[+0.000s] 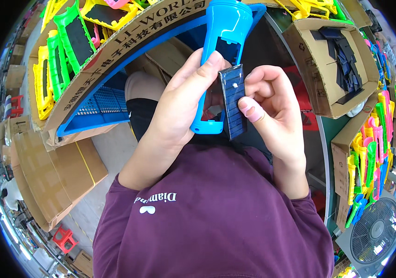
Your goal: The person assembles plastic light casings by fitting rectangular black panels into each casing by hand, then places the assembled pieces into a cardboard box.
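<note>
My left hand [174, 99] is wrapped round a blue plastic flashlight housing [229, 23]. Its wide round end points away from me, and a rectangular opening shows in its side. In my right hand [279, 111] is a small dark solar panel [233, 104], gripped at its right edge between thumb and curled fingers. The panel stands nearly upright just right of the housing's handle, with a whitish spot near its top. My left fingertips are close to the panel's upper left edge; whether they touch it I cannot tell.
An open carton [307, 69] at the right contains several dark panels [344, 60]. Below it, another carton [341, 171] holds colourful plastic housings. More yellow and green housings [75, 39] fill a box at upper left, above a blue crate [93, 109]. A grey fan [375, 229] stands lower right.
</note>
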`<state>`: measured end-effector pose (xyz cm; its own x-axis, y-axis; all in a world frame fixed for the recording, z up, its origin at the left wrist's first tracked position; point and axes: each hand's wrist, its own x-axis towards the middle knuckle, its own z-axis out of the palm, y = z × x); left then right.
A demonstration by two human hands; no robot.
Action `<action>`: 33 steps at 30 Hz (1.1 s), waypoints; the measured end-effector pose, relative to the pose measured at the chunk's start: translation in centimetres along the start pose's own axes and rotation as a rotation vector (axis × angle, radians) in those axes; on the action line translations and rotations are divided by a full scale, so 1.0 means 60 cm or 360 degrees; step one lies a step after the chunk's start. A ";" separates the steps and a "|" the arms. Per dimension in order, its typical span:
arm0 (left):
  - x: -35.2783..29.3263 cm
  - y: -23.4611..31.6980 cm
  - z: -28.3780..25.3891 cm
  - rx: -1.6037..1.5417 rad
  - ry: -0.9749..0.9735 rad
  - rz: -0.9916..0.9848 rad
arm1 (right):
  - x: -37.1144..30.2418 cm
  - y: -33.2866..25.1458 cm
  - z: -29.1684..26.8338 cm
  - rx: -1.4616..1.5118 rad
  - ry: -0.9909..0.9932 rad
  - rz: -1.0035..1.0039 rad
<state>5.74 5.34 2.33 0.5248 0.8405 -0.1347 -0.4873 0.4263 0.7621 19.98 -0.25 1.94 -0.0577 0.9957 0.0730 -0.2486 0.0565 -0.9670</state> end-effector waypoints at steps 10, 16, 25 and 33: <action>-0.004 -0.030 0.002 0.0220 0.0100 0.0255 | 0.003 -0.001 0.019 0.0007 0.0260 -0.0176; -0.008 -0.035 0.015 0.0120 0.0028 0.0433 | 0.007 -0.009 0.034 -0.0282 0.0392 -0.0186; -0.004 -0.048 -0.007 0.0513 -0.0048 0.0602 | 0.008 -0.011 0.033 -0.0452 0.0360 -0.0093; -0.023 -0.023 -0.015 0.0459 -0.0296 0.0263 | 0.026 -0.014 0.008 -0.0206 0.0218 -0.0204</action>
<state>5.05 3.90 0.92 0.5863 0.8036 0.1021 -0.3733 0.1561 0.9145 19.64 1.23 2.96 0.1006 0.9799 0.1722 -0.1190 0.1837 -0.9758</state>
